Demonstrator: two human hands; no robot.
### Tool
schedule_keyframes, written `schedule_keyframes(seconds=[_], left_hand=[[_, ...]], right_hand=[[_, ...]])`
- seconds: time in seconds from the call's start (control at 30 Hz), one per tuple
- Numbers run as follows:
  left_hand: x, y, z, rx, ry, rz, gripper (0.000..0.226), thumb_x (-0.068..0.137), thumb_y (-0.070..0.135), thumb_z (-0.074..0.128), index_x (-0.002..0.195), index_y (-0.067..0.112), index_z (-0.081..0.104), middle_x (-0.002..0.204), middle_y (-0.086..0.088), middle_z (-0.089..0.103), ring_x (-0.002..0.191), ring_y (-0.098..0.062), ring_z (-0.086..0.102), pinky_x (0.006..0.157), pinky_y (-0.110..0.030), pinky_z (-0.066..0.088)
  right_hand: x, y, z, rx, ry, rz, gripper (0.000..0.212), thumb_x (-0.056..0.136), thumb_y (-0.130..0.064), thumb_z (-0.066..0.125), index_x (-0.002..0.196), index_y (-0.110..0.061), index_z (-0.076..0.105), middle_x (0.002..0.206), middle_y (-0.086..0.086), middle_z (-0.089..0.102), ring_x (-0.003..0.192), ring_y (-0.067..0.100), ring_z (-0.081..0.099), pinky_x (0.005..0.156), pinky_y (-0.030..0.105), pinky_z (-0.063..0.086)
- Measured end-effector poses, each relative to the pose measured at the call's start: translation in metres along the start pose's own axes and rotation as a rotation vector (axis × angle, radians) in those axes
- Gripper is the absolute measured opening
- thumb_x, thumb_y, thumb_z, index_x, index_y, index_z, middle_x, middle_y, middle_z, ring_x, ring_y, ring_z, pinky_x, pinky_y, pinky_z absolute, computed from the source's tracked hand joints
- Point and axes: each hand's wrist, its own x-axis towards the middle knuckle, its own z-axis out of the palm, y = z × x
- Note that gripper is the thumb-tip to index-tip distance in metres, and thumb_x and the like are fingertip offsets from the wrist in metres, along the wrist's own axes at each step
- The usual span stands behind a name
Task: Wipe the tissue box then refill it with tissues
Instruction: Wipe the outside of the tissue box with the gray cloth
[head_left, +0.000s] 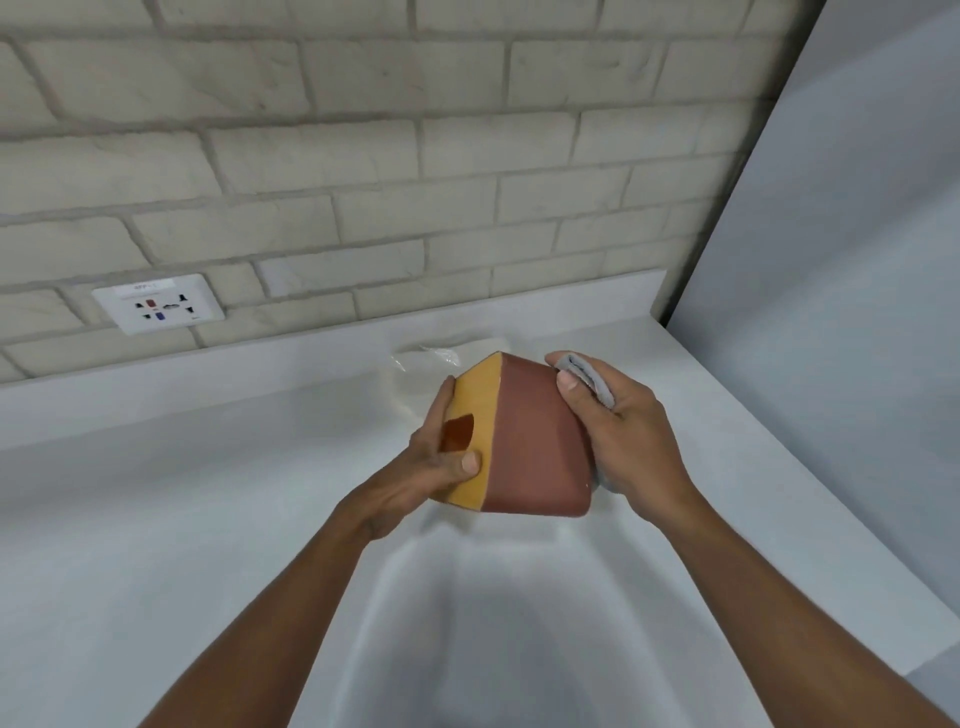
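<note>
Head view: left hand (436, 467) grips the box (530, 447) by its yellow end; right hand (623, 436) clutches a cloth (584, 373) against it. Socket (158, 304) label too blurred to read.

Pale whitewashed brick wall (363, 156) beyond the left hand (431, 470), white multi-pin wall socket plate (158, 304) up-left of it, label seemingly printed but blurred, smooth white countertop (156, 519) beneath, plain white side panel (857, 260) beyond the right hand (626, 436), soft even light.
</note>
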Motion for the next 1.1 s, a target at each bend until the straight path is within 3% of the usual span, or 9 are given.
schedule_keyframes(seconds=[0.13, 0.33, 0.53, 0.63, 0.7, 0.8, 0.87, 0.97, 1.1], left_hand=[[-0.002, 0.001, 0.005, 0.000, 0.125, -0.046, 0.148, 0.032, 0.102, 0.068, 0.158, 0.054, 0.010, 0.156, 0.005, 0.038, 0.137, -0.022, 0.050, 0.105, -0.038, 0.050], [-0.007, -0.020, -0.001, 0.359, -0.005, 0.074, 0.131, 0.052, 0.065, 0.092, 0.153, 0.062, 0.009, 0.158, 0.026, 0.011, 0.146, -0.013, 0.025, 0.117, -0.037, 0.041], [0.006, -0.040, -0.004, 0.369, 0.182, 0.002, 0.080, 0.058, 0.055, 0.098, 0.122, 0.048, 0.051, 0.140, 0.010, 0.038, 0.128, -0.014, 0.047, 0.104, -0.030, 0.045], [0.007, -0.045, -0.009, 0.279, 0.083, 0.019, 0.074, 0.065, 0.052, 0.096, 0.130, 0.034, 0.064, 0.138, 0.004, 0.057, 0.128, -0.015, 0.058, 0.109, -0.046, 0.051], [0.006, -0.043, -0.009, 0.303, 0.086, 0.068, 0.076, 0.067, 0.051, 0.095, 0.134, 0.036, 0.063, 0.138, 0.009, 0.061, 0.128, -0.009, 0.059, 0.110, -0.049, 0.049], [0.007, -0.029, -0.008, 0.453, 0.185, 0.135, 0.100, 0.052, 0.065, 0.095, 0.136, 0.063, 0.040, 0.148, 0.021, 0.043, 0.135, -0.005, 0.049, 0.113, -0.044, 0.045], [0.013, -0.022, -0.007, 0.542, 0.154, 0.215, 0.117, 0.048, 0.068, 0.096, 0.142, 0.050, 0.030, 0.147, 0.012, 0.043, 0.132, -0.017, 0.052, 0.107, -0.047, 0.048], [0.017, -0.014, -0.005, 0.468, 0.088, 0.269, 0.119, 0.047, 0.075, 0.092, 0.133, 0.033, 0.023, 0.148, 0.001, 0.038, 0.137, -0.024, 0.046, 0.109, -0.052, 0.047], [0.026, 0.008, -0.009, 0.558, 0.061, 0.243, 0.128, 0.043, 0.081, 0.087, 0.136, 0.068, 0.000, 0.155, 0.028, 0.011, 0.150, -0.013, 0.022, 0.124, -0.049, 0.033]], right_hand=[[0.006, 0.007, -0.001, 0.118, -0.012, 0.104, 0.019, 0.097, -0.043, 0.058, 0.100, -0.031, 0.072, 0.097, -0.004, 0.074, 0.090, 0.014, 0.069, 0.078, 0.034, 0.052], [0.017, 0.018, -0.010, 0.241, 0.028, 0.229, 0.024, 0.096, -0.045, 0.060, 0.102, -0.025, 0.073, 0.106, 0.007, 0.074, 0.104, 0.027, 0.068, 0.093, 0.048, 0.053], [0.021, 0.022, 0.001, 0.138, -0.055, 0.210, 0.024, 0.096, -0.045, 0.058, 0.103, -0.026, 0.072, 0.101, -0.001, 0.075, 0.098, 0.017, 0.070, 0.091, 0.038, 0.054], [0.027, 0.024, 0.007, 0.126, -0.050, 0.237, 0.025, 0.096, -0.048, 0.057, 0.104, -0.028, 0.071, 0.100, -0.003, 0.075, 0.095, 0.013, 0.070, 0.091, 0.036, 0.053], [0.031, 0.023, 0.009, 0.139, -0.067, 0.242, 0.026, 0.096, -0.046, 0.057, 0.104, -0.025, 0.071, 0.100, 0.000, 0.075, 0.091, 0.012, 0.070, 0.088, 0.036, 0.054], [0.036, 0.020, 0.011, 0.138, -0.125, 0.193, 0.021, 0.101, -0.035, 0.054, 0.105, -0.022, 0.071, 0.094, -0.004, 0.073, 0.081, 0.005, 0.068, 0.076, 0.021, 0.053], [0.039, 0.019, 0.009, 0.122, -0.137, 0.167, 0.021, 0.102, -0.029, 0.052, 0.106, -0.021, 0.071, 0.092, -0.005, 0.072, 0.077, 0.001, 0.067, 0.070, 0.014, 0.051], [0.047, 0.022, 0.002, 0.140, -0.171, 0.206, 0.020, 0.102, -0.033, 0.054, 0.105, -0.023, 0.072, 0.102, 0.004, 0.074, 0.089, 0.012, 0.068, 0.084, 0.031, 0.054], [0.058, 0.031, -0.013, 0.165, -0.206, 0.288, 0.021, 0.102, -0.029, 0.054, 0.108, -0.020, 0.072, 0.107, 0.008, 0.073, 0.096, 0.019, 0.068, 0.089, 0.038, 0.054]])
